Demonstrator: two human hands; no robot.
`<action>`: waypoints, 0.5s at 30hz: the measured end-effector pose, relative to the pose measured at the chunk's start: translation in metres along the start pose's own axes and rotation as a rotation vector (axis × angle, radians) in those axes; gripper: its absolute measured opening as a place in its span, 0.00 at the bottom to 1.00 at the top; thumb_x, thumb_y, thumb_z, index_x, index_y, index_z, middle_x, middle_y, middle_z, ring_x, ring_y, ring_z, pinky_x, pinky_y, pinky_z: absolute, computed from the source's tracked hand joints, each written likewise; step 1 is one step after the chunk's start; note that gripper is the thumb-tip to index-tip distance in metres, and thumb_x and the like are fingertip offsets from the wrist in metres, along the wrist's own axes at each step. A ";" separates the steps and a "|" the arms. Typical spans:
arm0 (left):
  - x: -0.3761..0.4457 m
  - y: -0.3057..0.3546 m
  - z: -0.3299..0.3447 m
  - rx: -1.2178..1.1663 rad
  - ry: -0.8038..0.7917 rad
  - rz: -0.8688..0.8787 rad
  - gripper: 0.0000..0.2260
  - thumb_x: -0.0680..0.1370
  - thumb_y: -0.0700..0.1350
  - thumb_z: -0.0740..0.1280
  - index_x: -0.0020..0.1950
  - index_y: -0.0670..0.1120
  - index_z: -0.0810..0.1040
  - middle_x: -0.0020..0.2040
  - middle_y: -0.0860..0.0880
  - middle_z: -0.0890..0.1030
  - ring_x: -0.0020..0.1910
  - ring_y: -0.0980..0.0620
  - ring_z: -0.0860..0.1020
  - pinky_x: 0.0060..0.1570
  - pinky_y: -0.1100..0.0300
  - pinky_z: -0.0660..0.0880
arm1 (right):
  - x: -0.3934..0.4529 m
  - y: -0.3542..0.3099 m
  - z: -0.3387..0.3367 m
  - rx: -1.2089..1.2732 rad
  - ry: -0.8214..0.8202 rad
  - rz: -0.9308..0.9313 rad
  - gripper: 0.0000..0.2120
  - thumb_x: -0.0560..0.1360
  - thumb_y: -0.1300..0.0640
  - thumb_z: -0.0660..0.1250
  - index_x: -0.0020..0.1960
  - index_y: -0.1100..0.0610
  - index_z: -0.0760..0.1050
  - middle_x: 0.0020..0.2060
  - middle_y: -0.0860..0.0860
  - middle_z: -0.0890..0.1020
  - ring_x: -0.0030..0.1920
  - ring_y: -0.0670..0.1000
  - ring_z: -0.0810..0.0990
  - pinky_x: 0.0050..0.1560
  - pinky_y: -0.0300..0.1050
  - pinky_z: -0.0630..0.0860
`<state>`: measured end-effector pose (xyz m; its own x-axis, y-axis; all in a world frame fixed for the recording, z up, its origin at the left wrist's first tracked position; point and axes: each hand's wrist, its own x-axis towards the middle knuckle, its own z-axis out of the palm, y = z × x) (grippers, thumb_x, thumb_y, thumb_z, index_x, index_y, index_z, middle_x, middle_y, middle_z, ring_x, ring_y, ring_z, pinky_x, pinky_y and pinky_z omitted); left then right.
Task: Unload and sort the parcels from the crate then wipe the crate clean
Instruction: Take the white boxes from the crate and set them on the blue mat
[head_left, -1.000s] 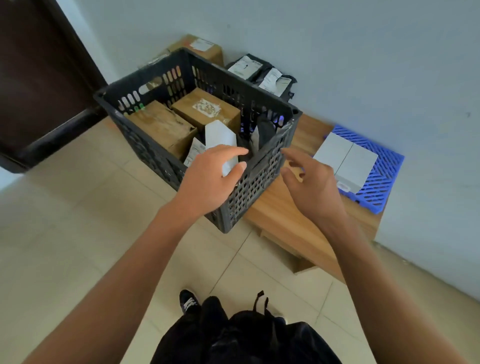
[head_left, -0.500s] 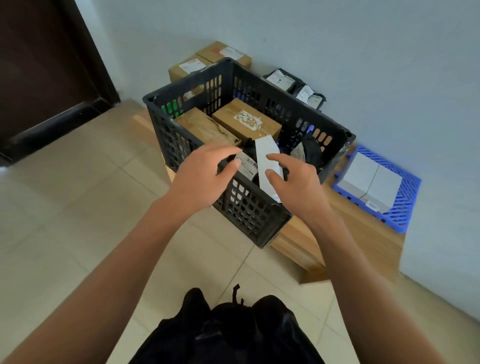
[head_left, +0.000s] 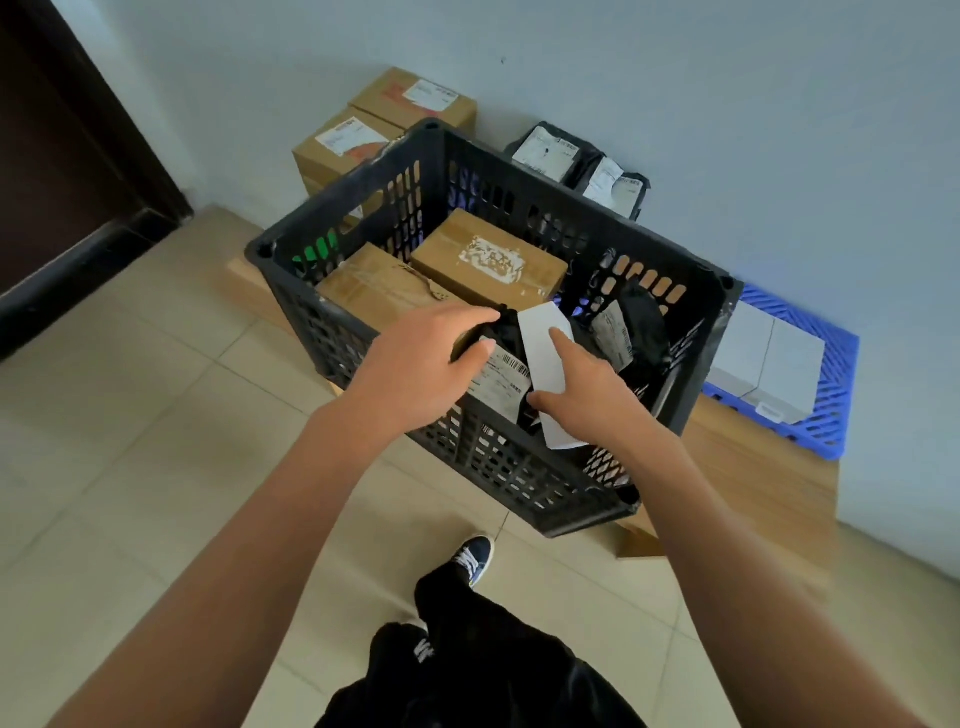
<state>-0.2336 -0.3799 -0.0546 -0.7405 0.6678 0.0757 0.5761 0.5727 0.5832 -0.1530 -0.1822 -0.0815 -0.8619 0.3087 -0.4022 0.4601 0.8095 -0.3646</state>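
The crate (head_left: 524, 467) is sitting on a low wooden table (head_left: 753, 467). Over its near rim, my left hand (head_left: 421, 369) is gripping a black bag parcel (head_left: 501, 358), fingers curled, and my right hand (head_left: 582, 400) is pinching a white box (head_left: 543, 358).

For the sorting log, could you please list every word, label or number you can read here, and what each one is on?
No text can be read.
Barcode label on the black parcel in the left hand: too blurred.
White parcel in the right hand: no print visible.
Labels on the cardboard boxes and black bags behind the crate: too small.
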 end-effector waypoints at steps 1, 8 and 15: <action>0.007 -0.003 -0.001 0.013 -0.038 0.007 0.18 0.84 0.51 0.63 0.74 0.50 0.74 0.70 0.52 0.78 0.69 0.53 0.75 0.70 0.50 0.73 | 0.008 -0.001 0.000 -0.001 -0.005 0.014 0.43 0.80 0.48 0.70 0.84 0.49 0.45 0.79 0.55 0.64 0.69 0.61 0.74 0.62 0.58 0.77; 0.058 -0.012 0.001 0.059 -0.205 0.008 0.20 0.84 0.52 0.64 0.76 0.53 0.72 0.72 0.53 0.76 0.71 0.53 0.73 0.69 0.55 0.69 | 0.048 -0.001 0.014 -0.038 -0.032 0.093 0.55 0.75 0.39 0.73 0.81 0.43 0.32 0.80 0.56 0.59 0.70 0.64 0.72 0.63 0.63 0.76; 0.085 -0.014 0.006 0.074 -0.312 0.026 0.20 0.84 0.53 0.63 0.76 0.56 0.71 0.70 0.53 0.77 0.66 0.52 0.76 0.64 0.52 0.75 | 0.051 -0.001 0.016 -0.134 0.045 0.135 0.58 0.73 0.42 0.75 0.81 0.43 0.30 0.72 0.59 0.68 0.66 0.63 0.73 0.57 0.59 0.76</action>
<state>-0.3024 -0.3286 -0.0614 -0.5900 0.7896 -0.1685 0.6254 0.5789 0.5233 -0.1939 -0.1747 -0.1149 -0.8043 0.4387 -0.4009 0.5425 0.8174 -0.1939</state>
